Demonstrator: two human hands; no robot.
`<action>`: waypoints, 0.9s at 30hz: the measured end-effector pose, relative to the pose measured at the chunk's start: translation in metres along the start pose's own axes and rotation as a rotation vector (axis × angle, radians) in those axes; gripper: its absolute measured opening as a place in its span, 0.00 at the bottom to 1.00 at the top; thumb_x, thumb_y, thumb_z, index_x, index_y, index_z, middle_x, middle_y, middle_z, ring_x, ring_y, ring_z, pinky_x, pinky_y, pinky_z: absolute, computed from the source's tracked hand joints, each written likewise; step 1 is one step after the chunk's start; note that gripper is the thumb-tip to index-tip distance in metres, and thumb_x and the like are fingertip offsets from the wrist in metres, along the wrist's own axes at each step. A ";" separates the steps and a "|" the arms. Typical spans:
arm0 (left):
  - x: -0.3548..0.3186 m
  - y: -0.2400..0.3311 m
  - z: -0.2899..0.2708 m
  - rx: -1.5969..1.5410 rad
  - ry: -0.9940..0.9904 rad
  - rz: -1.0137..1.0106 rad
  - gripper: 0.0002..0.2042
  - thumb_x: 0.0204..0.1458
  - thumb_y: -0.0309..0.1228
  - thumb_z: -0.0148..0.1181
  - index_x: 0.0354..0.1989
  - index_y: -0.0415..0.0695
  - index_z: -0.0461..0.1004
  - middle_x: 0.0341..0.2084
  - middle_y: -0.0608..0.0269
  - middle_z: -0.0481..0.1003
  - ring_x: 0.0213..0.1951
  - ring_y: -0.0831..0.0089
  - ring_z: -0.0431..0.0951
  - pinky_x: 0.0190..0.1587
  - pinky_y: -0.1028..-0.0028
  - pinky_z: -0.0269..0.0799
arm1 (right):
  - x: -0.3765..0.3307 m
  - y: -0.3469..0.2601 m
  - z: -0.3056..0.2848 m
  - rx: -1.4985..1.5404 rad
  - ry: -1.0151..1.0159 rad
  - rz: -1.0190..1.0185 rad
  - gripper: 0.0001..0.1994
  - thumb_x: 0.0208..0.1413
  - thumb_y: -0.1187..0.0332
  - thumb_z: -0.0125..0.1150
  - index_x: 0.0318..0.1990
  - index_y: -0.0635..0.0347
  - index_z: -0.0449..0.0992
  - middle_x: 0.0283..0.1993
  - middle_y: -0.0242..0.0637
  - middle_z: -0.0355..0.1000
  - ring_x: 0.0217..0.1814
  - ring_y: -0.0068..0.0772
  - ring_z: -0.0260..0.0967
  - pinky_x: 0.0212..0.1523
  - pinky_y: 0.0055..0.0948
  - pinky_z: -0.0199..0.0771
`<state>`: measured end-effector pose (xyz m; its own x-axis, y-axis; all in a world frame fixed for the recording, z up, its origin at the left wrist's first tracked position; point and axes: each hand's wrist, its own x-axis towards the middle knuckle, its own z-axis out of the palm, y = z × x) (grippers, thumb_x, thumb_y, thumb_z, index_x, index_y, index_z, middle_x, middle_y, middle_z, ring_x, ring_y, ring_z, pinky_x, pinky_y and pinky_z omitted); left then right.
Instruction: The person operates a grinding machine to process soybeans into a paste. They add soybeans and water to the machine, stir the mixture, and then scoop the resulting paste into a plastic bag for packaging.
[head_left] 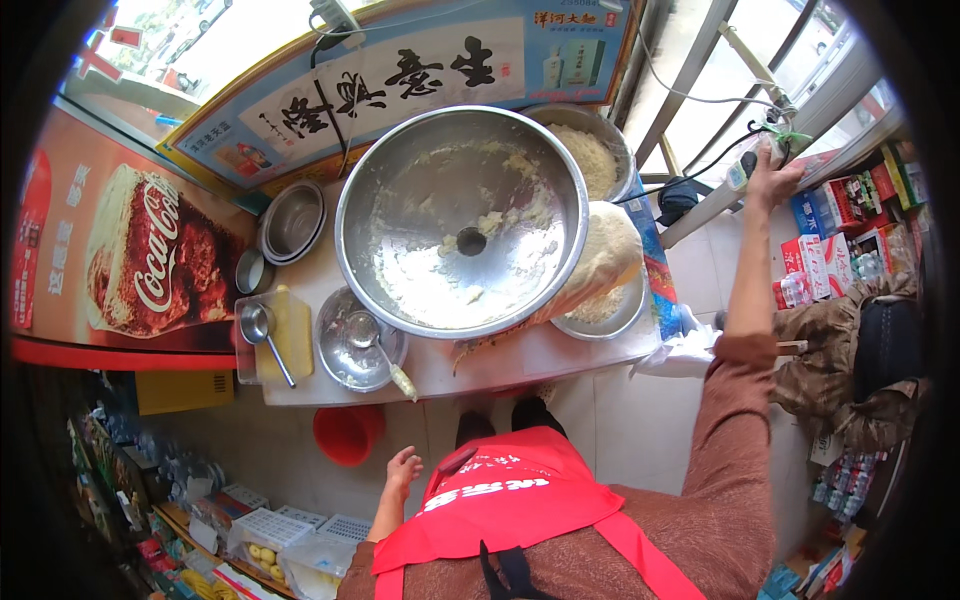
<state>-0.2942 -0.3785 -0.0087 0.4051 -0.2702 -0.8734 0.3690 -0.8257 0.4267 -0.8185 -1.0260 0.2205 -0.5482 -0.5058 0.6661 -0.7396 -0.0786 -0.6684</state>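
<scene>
My right hand [772,176] reaches far out to the right and grips a small device with a dark end [745,170] on a cable by the window frame. My left hand [403,470] hangs open at my side, below the table edge and above a red bucket [347,433]. On the table a large steel mixing bowl [460,215] holds scraps of pale dough. A big lump of dough [606,250] rests against its right rim. I wear a red apron [510,495].
A white table [500,362] carries a small steel bowl with a spoon [360,350], a ladle on a yellow board [285,335], stacked steel bowls [293,222] and a flour bowl [592,155]. Stocked shelves stand right [840,230] and lower left [250,530]. Tiled floor lies underfoot.
</scene>
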 end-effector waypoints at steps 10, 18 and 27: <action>0.022 0.022 -0.006 0.009 -0.081 0.088 0.22 0.55 0.27 0.56 0.60 0.42 0.66 0.38 0.63 0.77 0.31 0.77 0.77 0.30 0.78 0.72 | -0.186 -0.125 -0.020 0.508 -0.870 -0.226 0.16 0.64 0.62 0.48 0.46 0.64 0.78 0.44 0.46 0.77 0.50 0.34 0.74 0.51 0.30 0.70; 0.041 -0.006 -0.038 0.028 -0.103 -0.011 0.21 0.56 0.26 0.55 0.59 0.43 0.66 0.35 0.63 0.76 0.30 0.74 0.77 0.28 0.76 0.71 | -0.212 -0.107 -0.036 0.371 -0.504 -0.386 0.15 0.65 0.66 0.43 0.49 0.63 0.75 0.52 0.42 0.73 0.58 0.38 0.66 0.62 0.36 0.60; 0.052 -0.003 -0.055 0.060 -0.078 -0.016 0.20 0.57 0.26 0.53 0.60 0.44 0.65 0.35 0.63 0.76 0.29 0.75 0.76 0.28 0.76 0.71 | -0.349 -0.032 -0.040 0.540 -0.005 1.229 0.28 0.64 0.51 0.46 0.61 0.67 0.61 0.62 0.45 0.63 0.62 0.39 0.62 0.61 0.36 0.62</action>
<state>-0.2282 -0.3630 -0.0427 0.3323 -0.2926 -0.8966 0.3234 -0.8577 0.3997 -0.6189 -0.8131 0.0229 -0.7387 -0.4959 -0.4565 0.4739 0.0995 -0.8749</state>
